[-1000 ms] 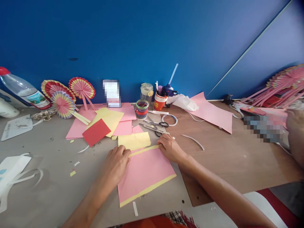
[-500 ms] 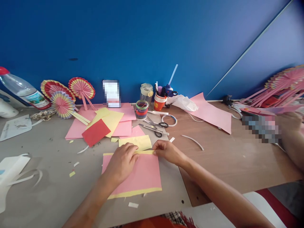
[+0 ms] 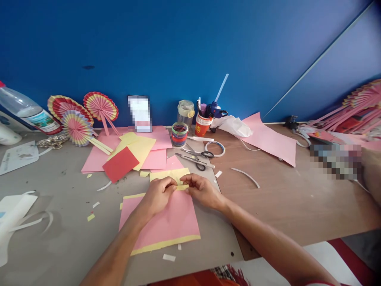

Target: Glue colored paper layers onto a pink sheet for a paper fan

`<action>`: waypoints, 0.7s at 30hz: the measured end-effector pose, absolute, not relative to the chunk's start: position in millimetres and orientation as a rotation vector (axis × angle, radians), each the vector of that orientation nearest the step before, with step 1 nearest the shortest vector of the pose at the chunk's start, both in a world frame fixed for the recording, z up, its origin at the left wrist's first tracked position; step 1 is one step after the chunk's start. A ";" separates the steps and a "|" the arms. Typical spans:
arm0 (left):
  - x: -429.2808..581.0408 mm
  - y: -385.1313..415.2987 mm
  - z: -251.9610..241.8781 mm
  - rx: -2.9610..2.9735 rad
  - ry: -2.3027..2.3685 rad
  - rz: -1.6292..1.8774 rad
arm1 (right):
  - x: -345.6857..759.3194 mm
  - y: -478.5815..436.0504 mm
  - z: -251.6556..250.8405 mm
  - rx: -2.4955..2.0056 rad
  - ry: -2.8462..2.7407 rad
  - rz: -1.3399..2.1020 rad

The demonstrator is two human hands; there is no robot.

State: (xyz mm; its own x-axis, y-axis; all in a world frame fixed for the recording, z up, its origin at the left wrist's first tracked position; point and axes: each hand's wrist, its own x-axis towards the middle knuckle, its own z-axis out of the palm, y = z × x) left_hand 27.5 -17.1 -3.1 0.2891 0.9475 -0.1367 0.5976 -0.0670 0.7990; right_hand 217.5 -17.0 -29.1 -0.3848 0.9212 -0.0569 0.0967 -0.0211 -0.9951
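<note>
A pink sheet of paper (image 3: 169, 222) with yellow strips along its top and bottom edges lies in front of me on the grey table. My left hand (image 3: 159, 194) pinches its top edge near the middle. Close beside it, my right hand (image 3: 204, 192) grips the same edge near the right corner, thumb below and fingers above. Just behind the fingers rests a yellow paper piece (image 3: 169, 174), partly hidden. Further back are a red paper piece (image 3: 120, 164), yellow sheets (image 3: 144, 149) and pink sheets (image 3: 93, 159).
Scissors (image 3: 198, 157) and a cutter knife (image 3: 195, 160) lie behind my right hand, near a tape roll (image 3: 223, 149), a jar (image 3: 179, 135) and a red cup (image 3: 203, 126). Paper fans (image 3: 77, 127) and a phone (image 3: 139, 115) stand at the back. A co-worker's hand (image 3: 372, 167) is far right.
The pink sheet has turned slightly and its top edge is bent up a little. My right hand has moved left, closer to my left hand, along that edge.
</note>
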 end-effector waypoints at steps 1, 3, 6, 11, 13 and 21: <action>27.6 -17.1 -3.5 1.780 1.400 0.557 | 217.1 -17.3 -28.9 -1.133 -1.584 1.431; 27.4 -17.3 -4.4 1.826 1.393 0.558 | 216.9 -17.6 -26.9 -1.208 -1.646 1.341; 27.5 -18.3 -5.2 1.894 1.410 0.548 | 217.9 -17.5 -23.9 -1.250 -1.705 1.258; 30.8 -19.9 -4.2 1.979 1.385 0.471 | 218.1 -17.6 -24.1 -1.221 -1.683 1.231; 32.6 -20.1 -4.1 1.990 1.379 0.457 | 217.2 -18.0 -24.4 -1.233 -1.676 1.223; 36.1 -21.6 -4.3 2.010 1.410 0.481 | 218.3 -20.0 -27.6 -1.274 -1.658 1.200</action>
